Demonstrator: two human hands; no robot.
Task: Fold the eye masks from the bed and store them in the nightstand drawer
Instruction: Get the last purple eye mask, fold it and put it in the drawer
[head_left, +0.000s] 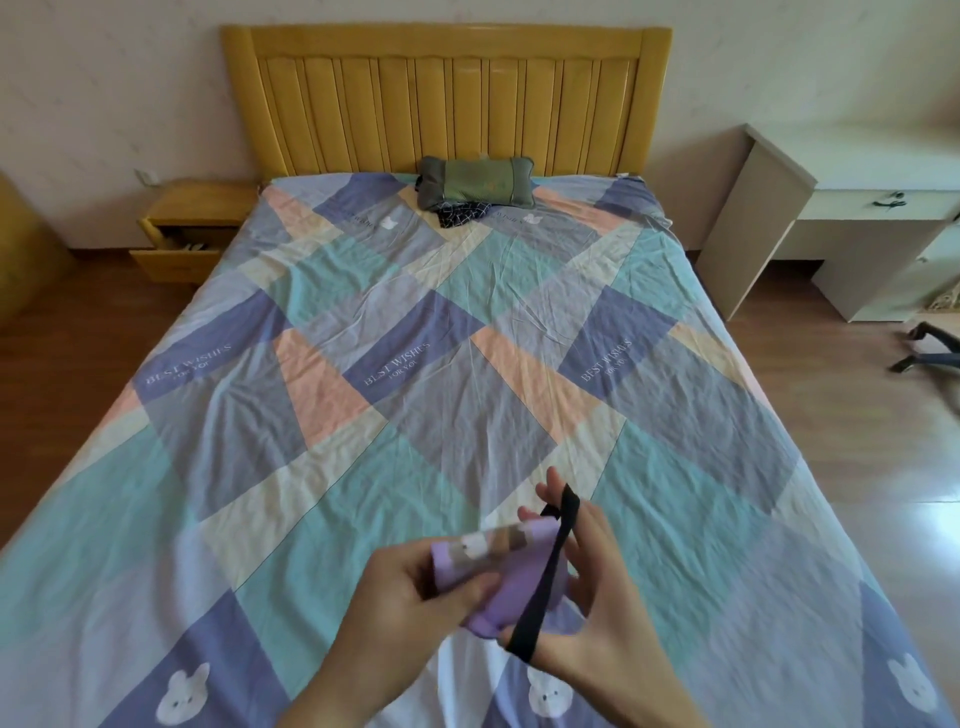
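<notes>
A: Take the bed (415, 332) as the anchor. What sits off its left side?

B: The wooden nightstand (195, 210), up by the headboard (447, 98), with its drawer (174, 254) pulled open. Something lies inside, too small to tell.

A: And over the foot of the bed?

B: The left hand (410, 592), fingers and thumb curled, pinches the left end of the purple eye mask (511, 582), held just above the patchwork sheet.

A: The other hand?

B: The right hand (597, 587) is at the mask's right end. Its fingers are fairly straight and a little apart, with the black strap (550, 571) looped across them; the thumb is hidden.

A: Further right?

B: At the head of the bed, a green pillow (475, 179) lies on dark cloth. Off the bed's right side stands a white desk (852, 208).
</notes>
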